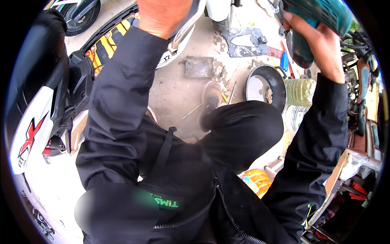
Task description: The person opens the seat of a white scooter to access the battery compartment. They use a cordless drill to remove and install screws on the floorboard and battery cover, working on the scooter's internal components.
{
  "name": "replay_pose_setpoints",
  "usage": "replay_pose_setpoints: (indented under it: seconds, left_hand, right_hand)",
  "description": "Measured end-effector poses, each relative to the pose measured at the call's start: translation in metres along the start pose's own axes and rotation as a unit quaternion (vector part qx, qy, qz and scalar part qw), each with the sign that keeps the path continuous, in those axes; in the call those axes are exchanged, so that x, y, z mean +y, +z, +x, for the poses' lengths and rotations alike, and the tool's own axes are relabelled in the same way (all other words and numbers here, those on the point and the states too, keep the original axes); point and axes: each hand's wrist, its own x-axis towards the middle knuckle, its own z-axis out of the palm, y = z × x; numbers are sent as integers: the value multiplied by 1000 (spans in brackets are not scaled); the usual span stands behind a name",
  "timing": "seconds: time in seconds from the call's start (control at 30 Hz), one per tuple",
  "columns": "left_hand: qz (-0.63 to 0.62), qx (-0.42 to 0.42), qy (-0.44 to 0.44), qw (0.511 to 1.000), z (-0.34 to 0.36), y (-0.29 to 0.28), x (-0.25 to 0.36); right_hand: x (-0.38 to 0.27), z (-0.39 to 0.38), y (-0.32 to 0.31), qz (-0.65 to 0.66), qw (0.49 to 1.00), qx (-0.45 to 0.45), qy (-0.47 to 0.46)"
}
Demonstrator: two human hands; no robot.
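Note:
My right hand is closed round a teal-and-black power tool, raised at the upper right. The tool runs out of the picture at the top, so its working end is hidden. At the top, a little left of the middle, my left hand reaches up beside a white and grey scooter panel. Its fingers are cut off by the picture's edge, and whether it touches the panel cannot be seen. Both forearms wear black sleeves, and my bent knee is between them.
On the floor ahead are a grey metal tray, a screwdriver, a dark plastic panel and a black basin of liquid. Bottles stand beside the basin. A white and black motorbike flanks my left; cluttered shelves line the right.

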Motion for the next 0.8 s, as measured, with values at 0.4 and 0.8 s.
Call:
replay_pose_setpoints:
  seconds: [0.4,0.8]
  left_hand:
    - [419,-338,-474,697,-310,-23,-195]
    - [580,-193,-556,563,-385,20,-330]
  right_hand:
    - [231,-152,100,372,877,166,254]
    - [287,-116,172,549,722,196,374]
